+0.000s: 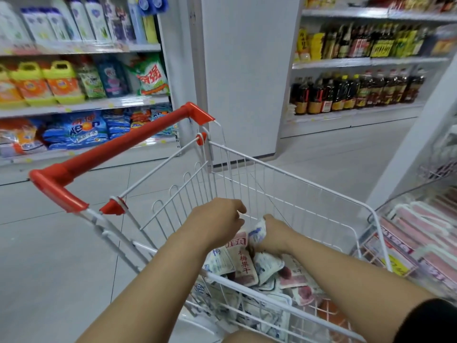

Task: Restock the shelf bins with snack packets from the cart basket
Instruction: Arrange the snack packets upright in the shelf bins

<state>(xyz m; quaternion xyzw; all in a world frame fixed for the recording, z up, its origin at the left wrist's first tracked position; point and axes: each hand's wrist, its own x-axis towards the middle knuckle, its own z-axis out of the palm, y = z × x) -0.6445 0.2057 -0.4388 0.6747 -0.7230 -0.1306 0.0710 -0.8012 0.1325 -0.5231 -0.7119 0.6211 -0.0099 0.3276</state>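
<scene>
I'm mid-pick: left hand [217,220] pinches a pink packet [238,243], right hand [275,235] grips a white packet [257,231] inside the cart basket [296,184]; next, lift both over the rim toward the shelf bins [400,201]

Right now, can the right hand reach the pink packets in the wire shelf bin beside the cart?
Probably yes: the right hand is in the white wire cart basket, the wire shelf bin lies open past its rim; but the hand's grip holds a white-and-blue packet.

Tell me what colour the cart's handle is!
The handle is red; the head view shows it best.
</scene>
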